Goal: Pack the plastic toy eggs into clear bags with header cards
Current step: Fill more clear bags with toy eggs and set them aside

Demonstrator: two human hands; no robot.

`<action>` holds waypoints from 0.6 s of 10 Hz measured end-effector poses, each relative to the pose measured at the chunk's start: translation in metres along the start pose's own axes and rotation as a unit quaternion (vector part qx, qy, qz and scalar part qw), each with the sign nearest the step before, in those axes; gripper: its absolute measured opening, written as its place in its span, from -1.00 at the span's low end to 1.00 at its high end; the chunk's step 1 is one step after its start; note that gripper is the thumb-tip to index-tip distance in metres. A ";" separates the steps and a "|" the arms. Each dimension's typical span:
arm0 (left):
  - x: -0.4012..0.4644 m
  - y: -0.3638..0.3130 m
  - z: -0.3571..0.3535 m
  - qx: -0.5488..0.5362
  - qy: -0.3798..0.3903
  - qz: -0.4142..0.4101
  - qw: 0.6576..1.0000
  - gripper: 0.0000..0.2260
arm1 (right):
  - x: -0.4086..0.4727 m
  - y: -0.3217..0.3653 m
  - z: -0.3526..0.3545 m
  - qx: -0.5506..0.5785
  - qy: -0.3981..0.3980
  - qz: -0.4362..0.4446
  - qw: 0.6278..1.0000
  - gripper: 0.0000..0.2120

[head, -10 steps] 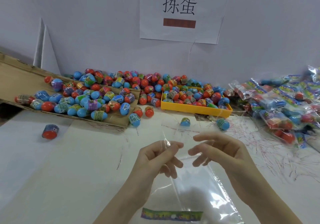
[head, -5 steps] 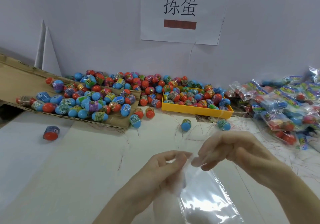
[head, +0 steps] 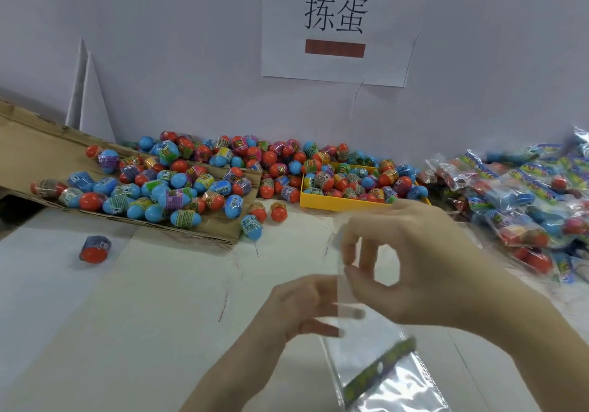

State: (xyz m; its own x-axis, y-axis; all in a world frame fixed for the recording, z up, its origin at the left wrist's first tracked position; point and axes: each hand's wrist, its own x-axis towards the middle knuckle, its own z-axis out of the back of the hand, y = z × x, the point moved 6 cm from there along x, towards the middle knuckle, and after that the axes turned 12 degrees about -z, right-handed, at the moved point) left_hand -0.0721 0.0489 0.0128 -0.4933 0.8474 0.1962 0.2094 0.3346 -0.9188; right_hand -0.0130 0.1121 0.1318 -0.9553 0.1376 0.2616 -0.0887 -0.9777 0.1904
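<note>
Both hands, left [head: 299, 308] and right [head: 411, 262], pinch the bag [head: 366, 348]: flimsy, slippery film, best held by its mouth edges.

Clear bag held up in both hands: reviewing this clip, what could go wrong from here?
1. Both the left hand and right hand pinch only the clear bag near its top; the thin film could slip or tear.
2. The lone egg on the table could roll off.

Clear bag [head: 366, 357] with header card [head: 379, 368] held upright; toy eggs [head: 178, 185] heaped behind.
</note>
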 end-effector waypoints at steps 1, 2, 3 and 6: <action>-0.003 -0.002 0.002 0.051 0.011 -0.014 0.999 -0.79 | 0.016 -0.003 -0.018 0.017 0.079 -0.034 0.996 -0.88; -0.004 -0.001 0.013 0.045 -0.063 -0.013 0.997 -0.91 | 0.032 -0.009 -0.030 0.165 0.168 -0.039 0.971 -0.87; 0.001 0.002 0.019 0.039 -0.113 -0.003 0.993 -0.92 | 0.077 -0.050 -0.021 0.351 0.049 -0.087 0.931 -0.84; 0.003 0.024 0.047 0.002 -0.066 0.097 0.993 -0.84 | 0.213 -0.187 -0.114 0.137 0.008 -0.353 0.925 -0.18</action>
State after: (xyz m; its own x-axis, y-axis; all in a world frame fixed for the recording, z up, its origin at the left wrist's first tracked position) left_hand -0.1082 0.0399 -0.0246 -0.5503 0.8343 -0.0319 0.3087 0.1678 -0.9362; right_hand -0.2323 0.3062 0.0438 -0.6907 0.7224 -0.0329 -0.6193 -0.5674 0.5427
